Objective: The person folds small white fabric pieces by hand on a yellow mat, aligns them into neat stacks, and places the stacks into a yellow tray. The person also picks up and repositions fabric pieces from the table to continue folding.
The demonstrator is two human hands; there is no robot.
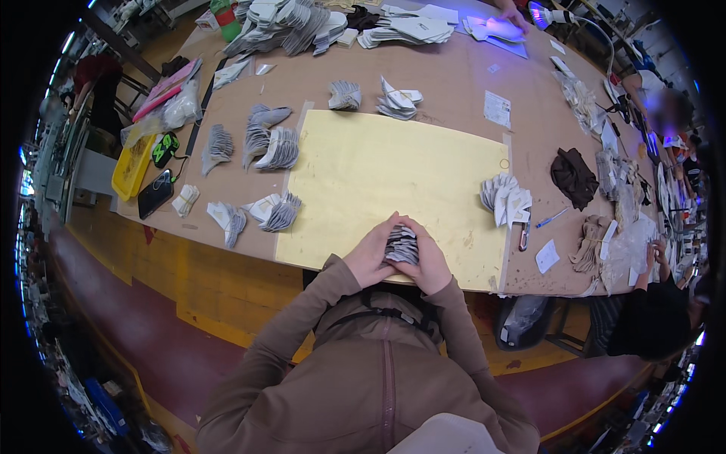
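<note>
On the far left, a clear plastic bag (180,107) hides part of a yellow tray (121,175). Beside the tray lies a dark phone (156,194), its screen too small to make out. Next come curved stacks of gray pieces (218,146) on the brown table (454,83). Then there is a big yellow sheet (393,174). At its near edge, the left hand (369,256) curls around one side of a small gray stack (402,246). The right hand (431,261) curls around the other side, so both have it snugly between them. They hide its sides, and whether it touches the sheet cannot be told. Farther right, a white paper (497,109) has print too tiny to read. A white stack (505,200) sits by the sheet's right edge. Then come a blue pen (553,217) and a crumpled dark cloth (575,179). At the far right, another person's hands (659,253) look small and unclear.
</note>
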